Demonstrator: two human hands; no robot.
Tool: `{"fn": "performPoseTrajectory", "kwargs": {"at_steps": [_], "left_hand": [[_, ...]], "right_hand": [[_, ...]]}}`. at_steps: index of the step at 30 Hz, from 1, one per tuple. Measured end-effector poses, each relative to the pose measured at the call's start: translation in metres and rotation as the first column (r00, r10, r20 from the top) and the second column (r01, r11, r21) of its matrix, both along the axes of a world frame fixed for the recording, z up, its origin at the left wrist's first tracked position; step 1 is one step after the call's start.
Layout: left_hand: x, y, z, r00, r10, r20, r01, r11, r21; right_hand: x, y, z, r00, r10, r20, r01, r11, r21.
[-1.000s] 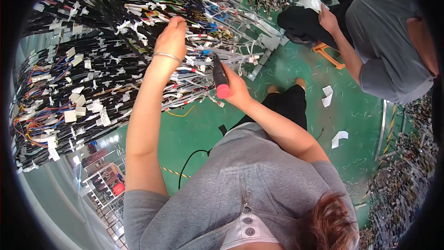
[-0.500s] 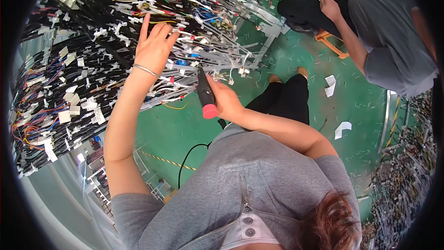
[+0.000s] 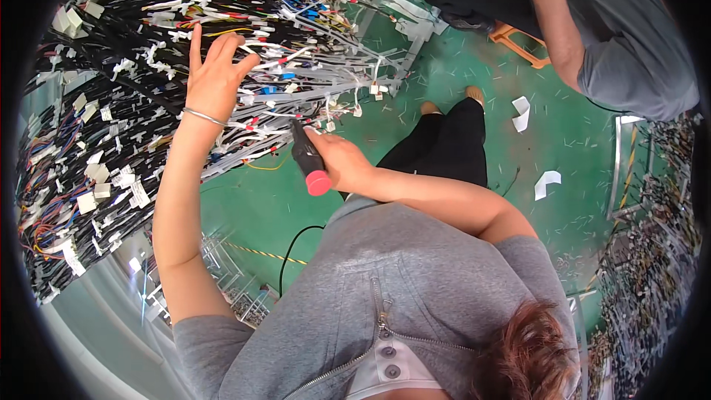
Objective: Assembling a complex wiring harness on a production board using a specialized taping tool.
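A large bundle of black wires (image 3: 137,100) with white connectors and coloured leads spreads across the upper left. Over its near-right part lies my left hand (image 3: 212,74), index finger stretched out and the other fingers apart, with nothing visible in it. Whether its fingertips touch the wires, I cannot tell. My right hand (image 3: 342,163) is wrapped round a black cable tie gun (image 3: 305,150) with a round red end cap. The gun's nose points at the bundle's near edge, close to several white and grey leads (image 3: 278,115). My palm hides its grip.
A co-worker's arm (image 3: 557,22) and dark trousers are at the upper right, beside an orange stool (image 3: 522,46). White paper pieces (image 3: 521,113) and small clippings litter the green floor (image 3: 444,178). More wire bundles (image 3: 652,252) hang at the right. A black cable (image 3: 292,248) trails below my right hand.
In the picture, both my hands and the bundle have shifted left; my grip on the cable tie gun stays. The co-worker's hand has moved up, and the white paper it held is out of sight.
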State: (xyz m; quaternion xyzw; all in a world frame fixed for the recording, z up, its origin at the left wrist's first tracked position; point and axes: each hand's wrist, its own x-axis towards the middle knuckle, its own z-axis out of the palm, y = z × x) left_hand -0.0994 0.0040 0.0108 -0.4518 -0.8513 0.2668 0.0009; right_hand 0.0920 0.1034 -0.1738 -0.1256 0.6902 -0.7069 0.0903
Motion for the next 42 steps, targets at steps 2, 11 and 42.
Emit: {"fn": "performPoseTrajectory", "kwargs": {"at_steps": [2,11,42], "left_hand": [[0.001,-0.001,0.0,1.0,-0.001,0.017,0.001,1.0,0.002],[0.006,0.004,0.009,0.987,0.092,0.129,-0.08,0.992,-0.096],[-0.075,0.053,-0.131,0.532,-0.028,0.846,-0.821,-0.258,0.508]], "right_hand": [[0.0,0.002,-0.005,0.999,-0.049,0.007,0.048,0.998,0.026],[-0.004,0.035,-0.016,0.979,-0.191,0.074,0.187,0.981,0.053],[-0.074,0.0,-0.029,0.932,-0.36,0.048,0.362,0.932,-0.033]]}}
